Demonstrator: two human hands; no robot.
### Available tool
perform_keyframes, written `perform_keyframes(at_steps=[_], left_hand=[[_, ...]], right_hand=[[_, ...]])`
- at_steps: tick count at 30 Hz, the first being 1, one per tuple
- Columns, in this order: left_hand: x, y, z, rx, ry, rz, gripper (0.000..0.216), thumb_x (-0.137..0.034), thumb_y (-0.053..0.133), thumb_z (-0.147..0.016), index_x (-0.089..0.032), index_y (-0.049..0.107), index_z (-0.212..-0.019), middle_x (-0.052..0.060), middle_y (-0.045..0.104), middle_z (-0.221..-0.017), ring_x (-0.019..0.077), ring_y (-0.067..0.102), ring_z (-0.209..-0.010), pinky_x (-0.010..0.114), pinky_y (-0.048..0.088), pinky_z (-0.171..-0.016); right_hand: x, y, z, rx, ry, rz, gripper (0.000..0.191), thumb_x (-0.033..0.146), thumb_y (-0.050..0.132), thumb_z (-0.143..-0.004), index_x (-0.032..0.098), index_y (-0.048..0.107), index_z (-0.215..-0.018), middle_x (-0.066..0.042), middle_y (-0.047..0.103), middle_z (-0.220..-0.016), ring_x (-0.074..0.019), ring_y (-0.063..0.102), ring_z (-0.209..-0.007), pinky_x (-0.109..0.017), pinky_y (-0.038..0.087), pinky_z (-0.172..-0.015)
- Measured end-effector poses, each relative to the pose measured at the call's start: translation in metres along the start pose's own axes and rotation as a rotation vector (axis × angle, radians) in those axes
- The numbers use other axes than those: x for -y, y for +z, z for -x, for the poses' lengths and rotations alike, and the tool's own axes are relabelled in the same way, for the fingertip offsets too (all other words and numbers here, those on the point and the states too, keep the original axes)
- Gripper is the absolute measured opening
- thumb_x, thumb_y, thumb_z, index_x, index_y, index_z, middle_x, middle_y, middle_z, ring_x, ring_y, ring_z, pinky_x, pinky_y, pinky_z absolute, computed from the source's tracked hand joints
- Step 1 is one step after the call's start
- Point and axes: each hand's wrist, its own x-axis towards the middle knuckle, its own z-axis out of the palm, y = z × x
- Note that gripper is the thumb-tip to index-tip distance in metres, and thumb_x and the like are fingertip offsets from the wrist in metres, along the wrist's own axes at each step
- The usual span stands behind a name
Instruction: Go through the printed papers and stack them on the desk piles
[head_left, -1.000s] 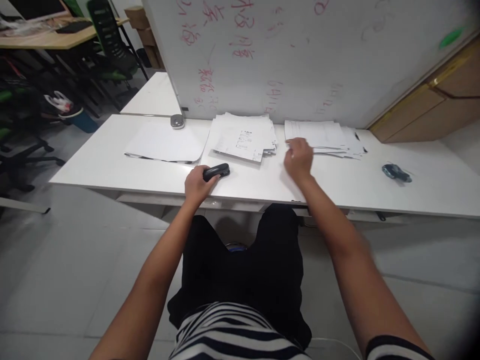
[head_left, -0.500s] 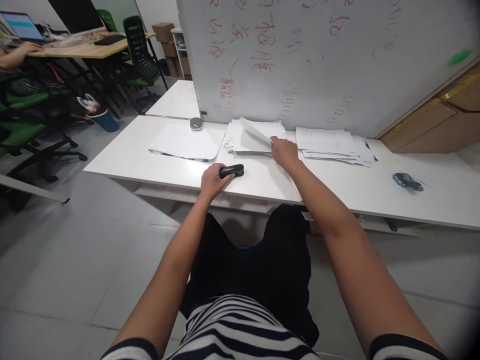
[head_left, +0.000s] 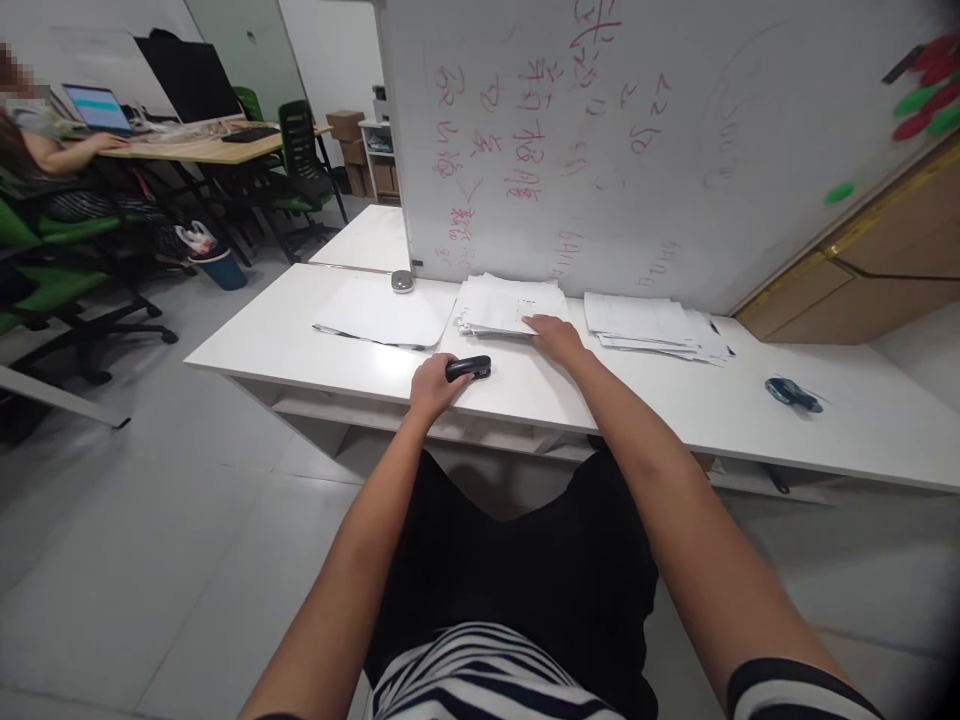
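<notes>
On the white desk (head_left: 731, 405), a black stapler (head_left: 471, 367) is gripped in the left hand (head_left: 432, 388), fingers curled round, while the middle paper stack (head_left: 499, 303) is touched at its near edge by the right hand (head_left: 557, 340), pinch or not can't be told; pages are best kept square.

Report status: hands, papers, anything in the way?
Left hand gripping black stapler. Right hand at front right corner of middle paper stack, grip unclear. Whiteboard close behind it.
</notes>
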Motion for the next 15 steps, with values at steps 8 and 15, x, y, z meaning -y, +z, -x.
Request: perform_keyframes(at_steps=[8,15], left_hand=[[0.003,0.001,0.000,0.002,0.002,0.003,0.035,-0.044,0.068,-0.079,-0.022,0.059,-0.105,0.006,0.067,-0.100,0.0232,0.062,-0.093,0.032,0.045,-0.078],[0.001,0.001,0.001,0.002,-0.027,0.004,0.035,-0.043,0.069,-0.078,-0.022,0.060,-0.105,0.006,0.067,-0.099,0.0241,0.062,-0.094,0.033,0.046,-0.079]], right_hand=[[-0.001,-0.005,-0.013,0.072,-0.087,0.096,0.046,0.052,0.041,-0.095,0.026,0.058,-0.129,-0.010,0.059,-0.133,-0.0276,0.057,-0.115,-0.037,0.044,-0.086],[0.003,-0.010,-0.014,0.066,-0.022,0.122,0.041,0.038,0.030,-0.101,0.021,0.064,-0.114,-0.012,0.069,-0.112,-0.0243,0.063,-0.101,-0.031,0.040,-0.078]])
